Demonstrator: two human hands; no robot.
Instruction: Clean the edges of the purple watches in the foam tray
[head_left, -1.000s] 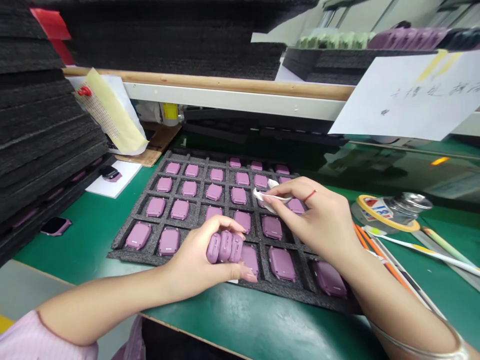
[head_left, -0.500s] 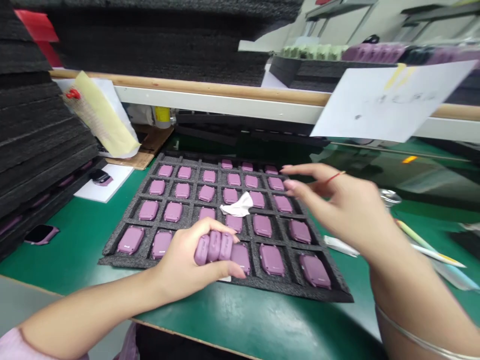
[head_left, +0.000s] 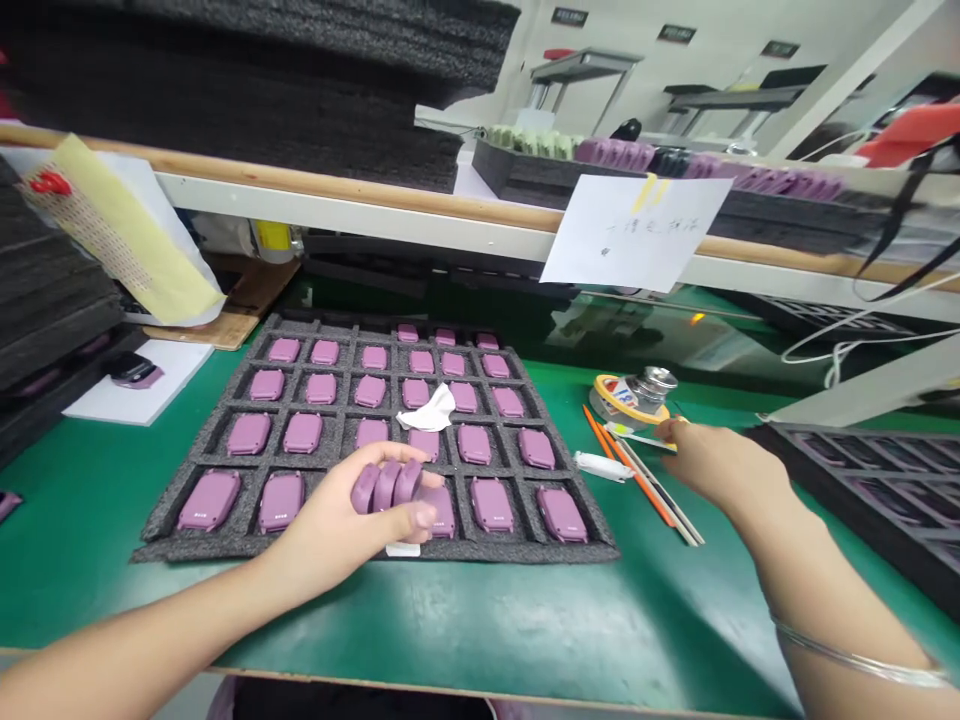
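Observation:
A black foam tray (head_left: 187, 545) lies on the green bench, its cells holding several purple watch cases (head_left: 289, 432). My left hand (head_left: 337, 525) rests at the tray's front edge, closed on three purple watch cases (head_left: 388, 485) stacked side by side. A crumpled white wipe (head_left: 429, 410) lies loose on the middle of the tray. My right hand (head_left: 712, 462) is off to the right of the tray, its fingertips at a thin white strip (head_left: 637, 432) next to the tape roll (head_left: 621, 398). Its fingers are blurred.
Orange sticks (head_left: 626, 468) and a small white piece (head_left: 600, 465) lie right of the tray. A small glass bottle (head_left: 656, 380) stands by the tape. Stacked black foam (head_left: 52, 300) stands at left, another tray (head_left: 862, 470) at right. A paper sign (head_left: 637, 232) hangs from the shelf.
My right hand let go of the white wipe, which now lies on the tray, and moved right to the tools. My left hand still holds the three cases. The view swung right.

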